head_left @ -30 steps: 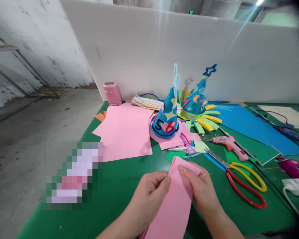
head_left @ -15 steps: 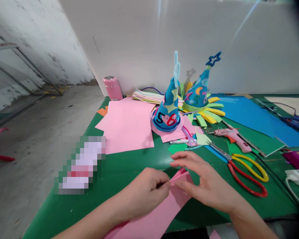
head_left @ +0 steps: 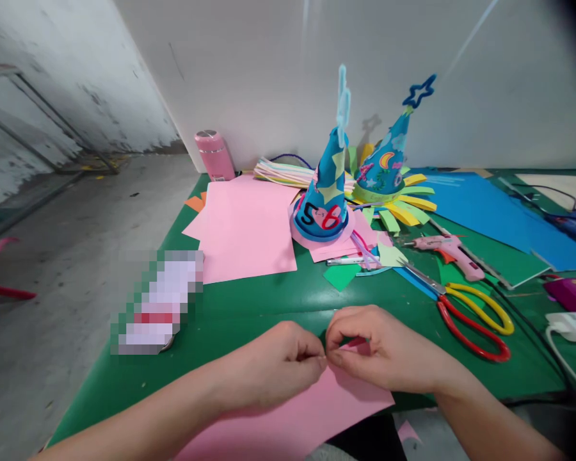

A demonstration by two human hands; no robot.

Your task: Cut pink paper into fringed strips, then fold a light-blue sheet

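A sheet of pink paper [head_left: 297,419] lies under both hands at the table's near edge, its upper edge folded or curled. My left hand [head_left: 283,365] pinches that upper edge between thumb and bent fingers. Right beside it, my right hand [head_left: 379,349] is closed in a pinch on the same edge, the two sets of fingertips almost meeting. A red-pink bit of the paper's fold shows through the loop of my right fingers. Just what lies between the fingertips is partly hidden.
Scissors with red and yellow handles [head_left: 475,320] lie right of my right hand, near a pink glue gun [head_left: 451,250]. Two blue cone hats [head_left: 324,192] stand at the back. Pink sheets [head_left: 249,230], a pink flask [head_left: 214,157] and a blurred-out object [head_left: 160,301] are on the left.
My right hand's fingers, spread before, have closed onto the paper's edge beside my left hand. The paper has swung out wider to the right. The view has tilted slightly.
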